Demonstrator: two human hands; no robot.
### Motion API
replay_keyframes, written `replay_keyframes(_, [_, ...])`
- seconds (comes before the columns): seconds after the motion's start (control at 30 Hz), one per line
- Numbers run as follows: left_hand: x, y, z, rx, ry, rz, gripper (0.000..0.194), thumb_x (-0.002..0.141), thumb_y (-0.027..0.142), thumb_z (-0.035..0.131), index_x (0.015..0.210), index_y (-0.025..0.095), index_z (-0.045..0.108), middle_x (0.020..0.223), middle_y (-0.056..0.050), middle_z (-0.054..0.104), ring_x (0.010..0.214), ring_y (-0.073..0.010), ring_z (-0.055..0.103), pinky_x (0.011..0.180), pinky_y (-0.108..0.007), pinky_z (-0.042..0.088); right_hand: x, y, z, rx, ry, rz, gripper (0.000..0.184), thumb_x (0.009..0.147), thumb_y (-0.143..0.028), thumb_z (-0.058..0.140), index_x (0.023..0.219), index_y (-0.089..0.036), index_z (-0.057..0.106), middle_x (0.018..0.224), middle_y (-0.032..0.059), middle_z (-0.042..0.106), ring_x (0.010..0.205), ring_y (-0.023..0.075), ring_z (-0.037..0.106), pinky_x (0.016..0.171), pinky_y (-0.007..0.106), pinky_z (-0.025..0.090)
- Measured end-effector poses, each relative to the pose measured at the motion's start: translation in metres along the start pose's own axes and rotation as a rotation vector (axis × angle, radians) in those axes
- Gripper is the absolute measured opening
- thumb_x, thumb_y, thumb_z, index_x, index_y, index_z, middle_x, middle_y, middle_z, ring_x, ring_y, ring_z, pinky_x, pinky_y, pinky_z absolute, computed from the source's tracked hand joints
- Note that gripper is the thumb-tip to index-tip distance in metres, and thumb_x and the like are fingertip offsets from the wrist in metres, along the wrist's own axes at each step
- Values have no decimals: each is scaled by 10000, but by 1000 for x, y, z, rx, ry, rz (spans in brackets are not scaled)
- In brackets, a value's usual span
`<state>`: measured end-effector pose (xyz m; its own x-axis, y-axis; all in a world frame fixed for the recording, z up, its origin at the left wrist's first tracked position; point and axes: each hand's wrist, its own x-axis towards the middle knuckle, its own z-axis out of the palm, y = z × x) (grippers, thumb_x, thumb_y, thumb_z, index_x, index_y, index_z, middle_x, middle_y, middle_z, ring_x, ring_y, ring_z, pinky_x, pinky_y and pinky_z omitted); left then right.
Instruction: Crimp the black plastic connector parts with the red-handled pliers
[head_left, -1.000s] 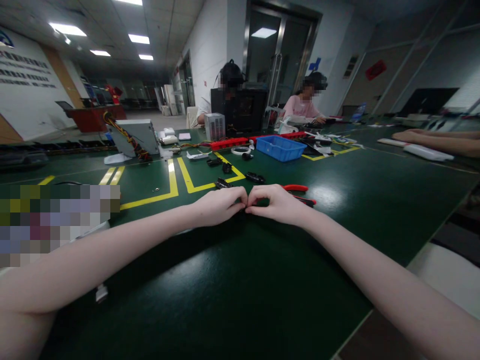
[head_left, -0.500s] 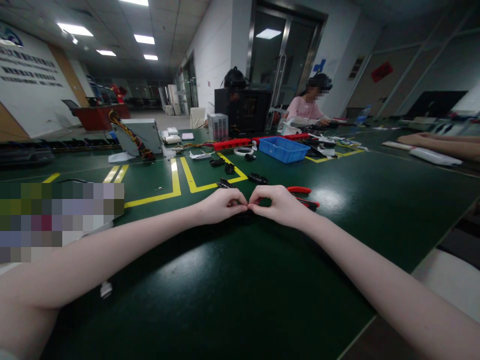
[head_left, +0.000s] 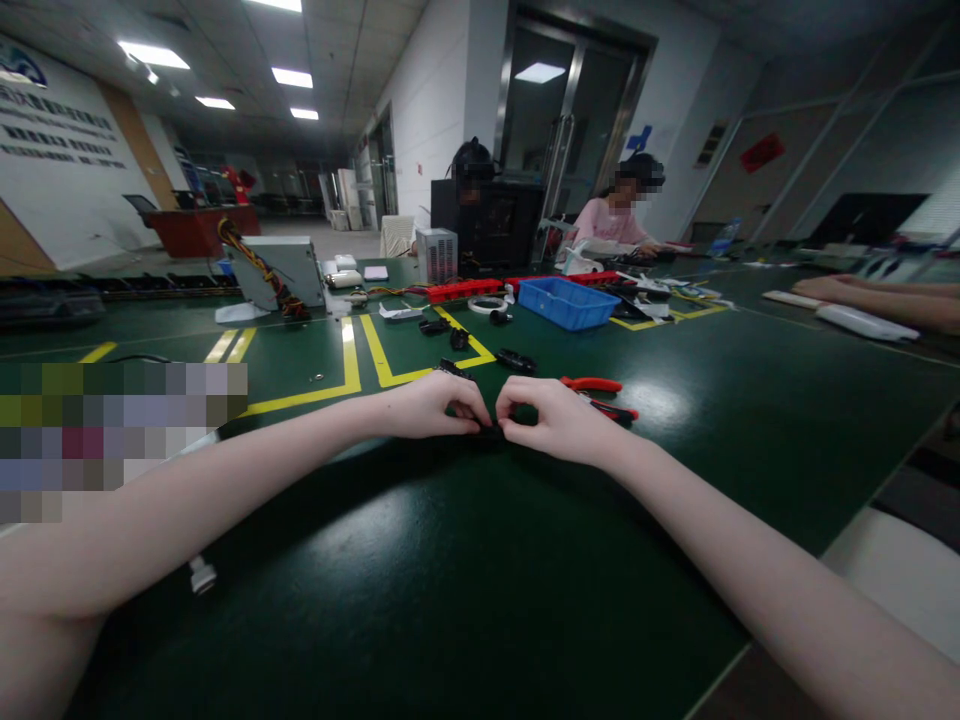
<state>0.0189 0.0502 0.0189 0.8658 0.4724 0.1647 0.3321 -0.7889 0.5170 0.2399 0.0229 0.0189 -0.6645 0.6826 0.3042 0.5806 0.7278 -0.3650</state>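
My left hand (head_left: 431, 408) and my right hand (head_left: 551, 420) meet at the middle of the green table (head_left: 465, 590). Both are curled, fingertips pinched together on a small black part (head_left: 487, 432) lying on the table between them. Most of that part is hidden by my fingers. Red-handled pliers (head_left: 600, 395) lie just beyond my right hand. Small black parts (head_left: 516, 359) are scattered a little farther back, near the yellow floor-tape lines (head_left: 375, 362).
A blue bin (head_left: 567, 301), a red strip (head_left: 465, 290), a tape roll (head_left: 487, 304) and a grey power supply with wires (head_left: 277, 272) stand farther back. Two people sit at the far end. Another person's forearm (head_left: 877, 292) rests at the right. A small white piece (head_left: 201, 576) lies near my left arm.
My hands have dropped slightly toward the table and my fingertips have shifted on the small black part. Nothing else on the table has moved.
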Motion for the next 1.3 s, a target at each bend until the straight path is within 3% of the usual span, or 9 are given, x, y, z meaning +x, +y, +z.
replay_keyframes(0.23, [2,12,5,40,91,-122,171,907,215,510,963,142,653,877,-32,664,799,-135,614,741,-250,481,-1,2,-3,6,11,-5,51,780,-180,550,769,-176,599,802,14,601,764,144,540,707,264,390])
replay_keyframes(0.3, [1,15,7,18,105,-157,238,897,330,549,1011,138,629,886,-36,655,797,-147,609,719,-257,481,-1,3,-4,-3,0,9,46,778,-189,557,770,-177,601,804,14,602,763,146,539,702,264,389])
replay_keyframes(0.4, [-1,16,11,107,112,-105,388,795,426,677,1056,145,622,933,-50,630,833,-173,592,719,-273,474,-2,2,-5,-26,-15,25,48,780,-196,556,781,-181,603,815,17,603,761,148,536,696,263,388])
replay_keyframes(0.57, [-3,10,23,111,194,-46,259,801,311,688,1002,159,629,929,-44,617,858,-172,576,754,-283,462,-2,-3,-6,-41,-33,36,68,791,-198,549,777,-185,615,847,30,611,756,149,539,689,267,399])
replay_keyframes(0.77, [-8,11,30,-19,304,-31,319,771,251,724,1044,159,587,988,-47,596,848,-154,561,733,-274,484,0,-9,-11,133,62,21,96,812,-234,560,766,-191,632,816,27,630,784,160,571,727,281,440])
replay_keyframes(1.03, [-6,7,29,-203,229,-81,387,732,247,761,1048,145,561,947,-35,606,842,-152,582,759,-295,494,0,-6,-15,215,-9,77,124,808,-292,588,782,-197,663,811,25,651,772,159,584,716,277,465])
replay_keyframes(1.3, [-6,3,29,-234,216,-73,370,724,254,768,1021,150,573,946,-25,612,875,-157,584,782,-296,476,-2,-4,-13,208,-83,128,160,817,-317,585,822,-188,680,785,22,655,727,150,576,663,268,446])
